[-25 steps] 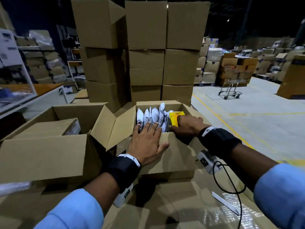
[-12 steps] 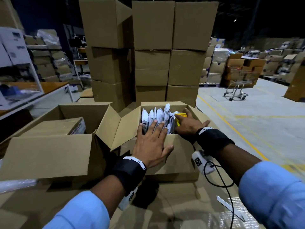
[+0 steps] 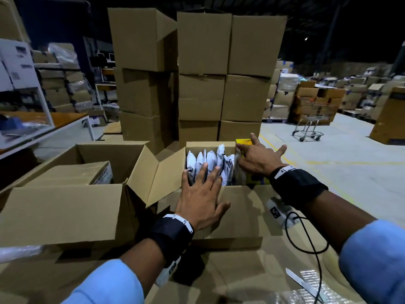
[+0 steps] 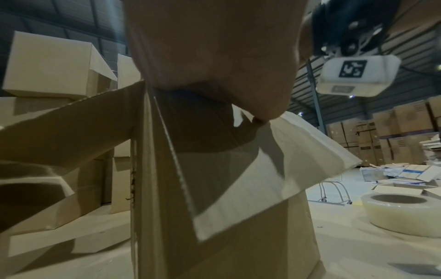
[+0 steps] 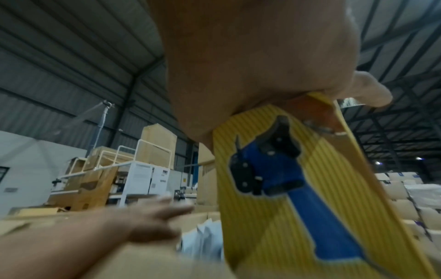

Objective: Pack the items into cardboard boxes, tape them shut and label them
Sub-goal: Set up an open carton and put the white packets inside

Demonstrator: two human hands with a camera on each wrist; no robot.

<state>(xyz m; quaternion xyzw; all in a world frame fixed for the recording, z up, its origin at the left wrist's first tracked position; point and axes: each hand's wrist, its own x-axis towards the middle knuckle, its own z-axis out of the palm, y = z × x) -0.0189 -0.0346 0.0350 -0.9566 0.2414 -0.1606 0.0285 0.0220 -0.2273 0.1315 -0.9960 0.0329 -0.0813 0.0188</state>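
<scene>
Warehouse stacks of cartons (image 3: 201,84) rise behind the tabletop (image 3: 252,273), where an open cardboard box (image 3: 236,211) stands. Left hand (image 3: 201,198) lies flat, fingers (image 3: 202,172) straight, on the upright white packets (image 3: 210,157) inside. Right hand (image 3: 258,159), fingers spread, presses a yellow carton (image 3: 243,142) at the box's right end.

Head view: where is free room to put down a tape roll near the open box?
Free: the cardboard surface between the open box and the white strip. Crowded: inside the box, white pouches and the yellow package fill it.
</scene>
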